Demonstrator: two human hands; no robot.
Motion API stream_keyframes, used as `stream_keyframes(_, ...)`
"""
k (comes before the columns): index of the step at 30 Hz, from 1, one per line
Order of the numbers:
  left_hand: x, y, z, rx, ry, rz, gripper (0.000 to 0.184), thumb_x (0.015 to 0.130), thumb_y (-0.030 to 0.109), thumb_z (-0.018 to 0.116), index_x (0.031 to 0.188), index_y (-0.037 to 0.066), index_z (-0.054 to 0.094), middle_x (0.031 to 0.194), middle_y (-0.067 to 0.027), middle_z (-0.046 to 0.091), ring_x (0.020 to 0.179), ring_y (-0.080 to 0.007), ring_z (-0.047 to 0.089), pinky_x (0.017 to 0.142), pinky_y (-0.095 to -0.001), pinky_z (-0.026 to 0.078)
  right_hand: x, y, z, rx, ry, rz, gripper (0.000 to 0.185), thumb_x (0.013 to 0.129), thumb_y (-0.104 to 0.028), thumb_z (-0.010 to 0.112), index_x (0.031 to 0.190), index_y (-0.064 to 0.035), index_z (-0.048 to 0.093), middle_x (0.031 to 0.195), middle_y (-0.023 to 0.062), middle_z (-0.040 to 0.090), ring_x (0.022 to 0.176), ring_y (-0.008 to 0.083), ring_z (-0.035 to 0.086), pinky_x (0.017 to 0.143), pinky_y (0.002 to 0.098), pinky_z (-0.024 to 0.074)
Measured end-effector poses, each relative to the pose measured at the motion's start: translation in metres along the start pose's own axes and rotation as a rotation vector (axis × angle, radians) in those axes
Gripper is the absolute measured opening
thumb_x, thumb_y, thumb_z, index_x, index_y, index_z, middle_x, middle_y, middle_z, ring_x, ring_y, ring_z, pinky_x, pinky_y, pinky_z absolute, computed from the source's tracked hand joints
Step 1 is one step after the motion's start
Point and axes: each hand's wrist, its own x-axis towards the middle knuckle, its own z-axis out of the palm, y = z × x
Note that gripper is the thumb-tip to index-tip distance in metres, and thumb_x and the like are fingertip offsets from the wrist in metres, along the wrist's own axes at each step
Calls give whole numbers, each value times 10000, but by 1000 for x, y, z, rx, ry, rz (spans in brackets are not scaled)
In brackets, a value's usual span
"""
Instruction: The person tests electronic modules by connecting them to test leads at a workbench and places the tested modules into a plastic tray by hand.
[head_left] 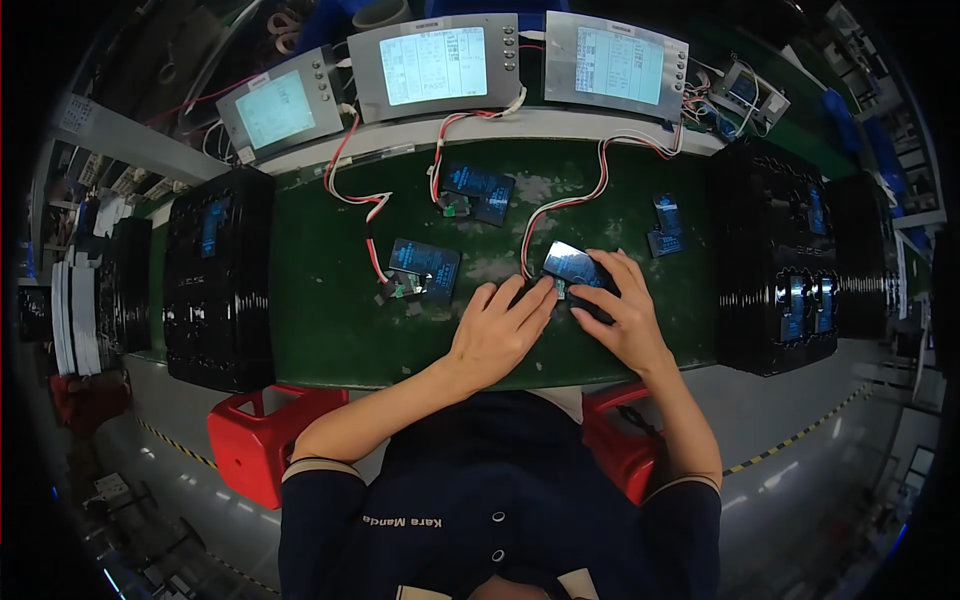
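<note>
My right hand (622,312) grips a flat dark battery pack (572,262) with a shiny top, thumb and fingers around its right side. My left hand (505,328) has its fingertips pressed together at a small green connector board (560,289) by the pack's near edge; the fingers partly hide it. Red, black and white wires (560,203) run from there back to the right tester. Left of my hands, another battery pack (425,262) lies joined to a wired connector (400,287). Farther back is a similar wired battery pack (480,195).
Three testers with lit screens (268,108) (435,65) (620,64) stand along the back. Loose battery packs (664,225) lie at the right. Black wrapped stacks (215,280) (775,240) flank the green mat (330,340). Red stools (245,450) are below the bench edge.
</note>
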Motion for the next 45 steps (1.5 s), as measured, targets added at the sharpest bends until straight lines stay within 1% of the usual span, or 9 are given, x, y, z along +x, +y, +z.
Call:
stream_keyframes(2, 0, 0, 1, 16, -17, 10, 386, 763, 123, 698, 1141, 62, 647, 1232, -44, 597, 997, -243, 545, 781, -352, 411, 1, 2, 1, 13, -12, -7, 291, 698, -81, 774, 979, -81, 698, 1303, 153, 515, 1217, 402, 469, 1038, 497, 390)
stream_keyframes(4, 2, 0, -1, 28, 16, 46, 319, 781, 126, 678, 1075, 3, 652, 1167, -79, 608, 966, -230, 546, 729, -332, 408, 1, 2, 1, 14, -16, -9, 289, 701, -82, 773, 979, -80, 698, 1304, 155, 513, 1213, 403, 471, 1040, 499, 388)
stream_keyframes(20, 1, -1, 0, 19, 15, 49, 315, 780, 122, 685, 1071, 3, 659, 1168, -84, 615, 965, -230, 553, 717, -327, 406, 5, -1, -1, -4, -14, -60, 301, 703, -90, 775, 996, -80, 704, 1285, 168, 519, 1165, 381, 500, 1053, 529, 376)
stream_keyframes(23, 2, 0, -1, 21, 6, 54, 340, 777, 126, 689, 1091, 0, 651, 1168, -85, 612, 966, -229, 553, 716, -326, 407, 5, -2, -2, -16, -17, -65, 304, 701, -91, 776, 996, -83, 704, 1282, 168, 519, 1160, 378, 502, 1051, 530, 376)
stream_keyframes(26, 3, 6, -1, 19, -71, 2, 454, 749, 144, 715, 1179, 33, 623, 1234, -63, 581, 1011, -235, 533, 780, -340, 410, 6, -2, -3, -18, -17, -71, 301, 698, -92, 777, 990, -78, 704, 1278, 168, 520, 1151, 375, 507, 1047, 532, 379)
stream_keyframes(30, 6, 13, -5, 119, -171, 40, 499, 786, 214, 691, 1221, -7, 591, 1240, -95, 550, 1045, -235, 509, 792, -333, 405, 4, -2, -2, -15, -17, -56, 281, 700, -88, 774, 971, -73, 703, 1277, 168, 519, 1158, 373, 500, 1050, 535, 373)
stream_keyframes(37, 13, 19, -13, 557, -336, 280, 470, 898, 321, 565, 1212, -28, 589, 1234, -114, 540, 1131, -235, 466, 844, -322, 391, 8, 0, 4, 60, -22, 0, 549, 683, -64, 773, 1171, -36, 524, 1283, 163, 524, 1190, 378, 468, 1081, 532, 324)
stream_keyframes(41, 13, 18, -14, 542, -364, 318, 448, 897, 312, 572, 1189, -27, 598, 1232, -112, 533, 1143, -240, 462, 849, -327, 388, 10, 0, 6, 93, -28, 14, 575, 681, -61, 772, 1189, -31, 503, 1286, 162, 525, 1201, 365, 464, 1093, 529, 304)
stream_keyframes(45, 10, 12, -11, 352, -255, 183, 481, 843, 293, 631, 1226, 7, 581, 1239, -88, 528, 1084, -222, 487, 812, -328, 384, 9, -2, 4, 77, -48, 21, 582, 700, -95, 768, 1210, -19, 499, 1298, 167, 514, 1211, 370, 454, 1098, 518, 303)
